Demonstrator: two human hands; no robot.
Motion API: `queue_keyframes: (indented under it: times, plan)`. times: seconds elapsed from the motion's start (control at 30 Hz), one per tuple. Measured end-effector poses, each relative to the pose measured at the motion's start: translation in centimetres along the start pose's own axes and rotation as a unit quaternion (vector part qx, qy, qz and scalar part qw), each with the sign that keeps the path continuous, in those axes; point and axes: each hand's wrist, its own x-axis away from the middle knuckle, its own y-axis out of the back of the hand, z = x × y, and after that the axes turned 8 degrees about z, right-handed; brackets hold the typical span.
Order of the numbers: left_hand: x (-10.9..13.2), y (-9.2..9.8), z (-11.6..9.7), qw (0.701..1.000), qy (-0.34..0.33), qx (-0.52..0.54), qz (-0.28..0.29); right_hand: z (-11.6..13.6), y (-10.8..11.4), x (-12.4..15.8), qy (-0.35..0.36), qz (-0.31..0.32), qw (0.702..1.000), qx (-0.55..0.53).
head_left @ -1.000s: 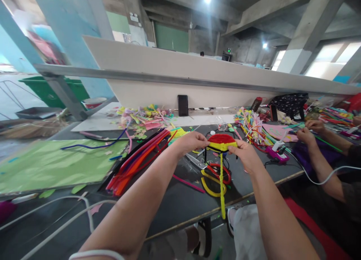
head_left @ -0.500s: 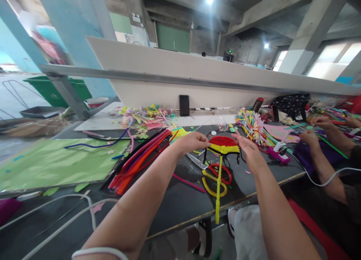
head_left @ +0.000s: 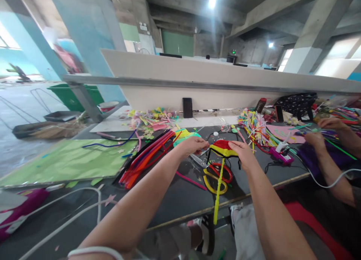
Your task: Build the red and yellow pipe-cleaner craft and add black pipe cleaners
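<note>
Both hands hold an umbrella-shaped pipe-cleaner piece (head_left: 224,150), red on top with a yellow band, black edging and a long yellow stem hanging past the table edge. At its left corner, my left hand (head_left: 194,145) is closed in a pinch. My right hand (head_left: 243,153) grips the right side, thumb and finger on the red part. Below the piece lie scissors (head_left: 199,160) with red and yellow loop handles, partly hidden by the stem. Left of them is a bundle of pipe cleaners (head_left: 141,166) in red, orange, purple and black.
A green sheet (head_left: 67,158) covers the left tabletop, with white cables (head_left: 84,188) in front. A phone (head_left: 187,108) leans on the back panel. Cut pipe cleaners (head_left: 252,124) lie behind. A purple glue gun (head_left: 282,156) and a co-worker's hands (head_left: 316,141) are right.
My right hand has shifted its fingers inward onto the red top. My left hand stays at the left corner. The view has turned slightly left.
</note>
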Motion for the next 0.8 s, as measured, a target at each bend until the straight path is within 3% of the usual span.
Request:
queue_keyframes:
  times: [0.3,0.4,0.53,0.8]
  plan:
    - [1.9,-2.4,2.6,0.991,-0.016,0.068,-0.11,-0.6,-1.4,-0.2,0.014,-0.009,0.999,0.029]
    - [2.1,-2.9,3.2,0.988,-0.051,0.044,-0.142,-0.9,-1.9,-0.4,0.014,-0.002,0.999,0.044]
    - [2.0,-3.3,3.8,0.982,-0.048,0.007,-0.183,-1.2,-2.1,-0.5,0.013,0.005,0.998,0.069]
    - [1.9,-3.3,4.8,0.981,-0.012,0.005,-0.192,-2.0,-2.0,-0.9,0.014,0.057,0.996,0.071]
